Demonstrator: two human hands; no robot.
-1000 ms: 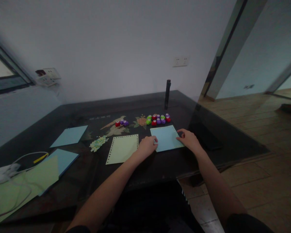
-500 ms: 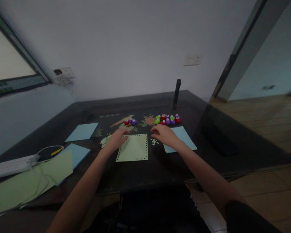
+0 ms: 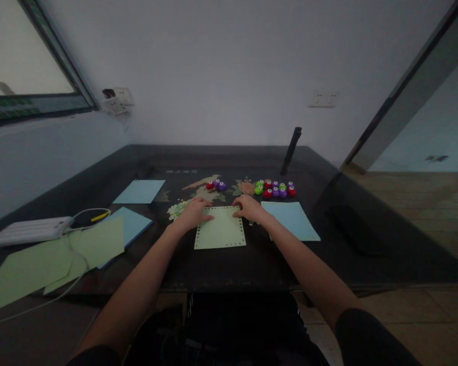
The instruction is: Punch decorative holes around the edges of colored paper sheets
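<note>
A pale green sheet of paper (image 3: 221, 231) lies flat on the dark table before me, with small punched holes along its edges. My left hand (image 3: 193, 213) rests at its upper left corner, thumb and forefinger apart over the paper. At the upper right corner is my right hand (image 3: 250, 208), fingers curved, with a gap between thumb and forefinger. Both hands touch the sheet or hover just above it; I cannot tell which. Beside my right forearm lies a light blue sheet (image 3: 293, 221), also hole-edged. Small paper bits (image 3: 252, 223) are partly hidden by my right hand.
Several red, green and purple eyeball-like pieces (image 3: 275, 189) stand behind my right hand, and a smaller group (image 3: 216, 185) further left. Blue paper (image 3: 141, 191), green sheets (image 3: 41, 254) and a white power strip (image 3: 30, 231) with cable lie left. A black post (image 3: 291, 151) stands behind.
My hands have come down onto the top corners of the pale green sheet, the right hand shifting inward towards it. The whole view has shifted slightly.
</note>
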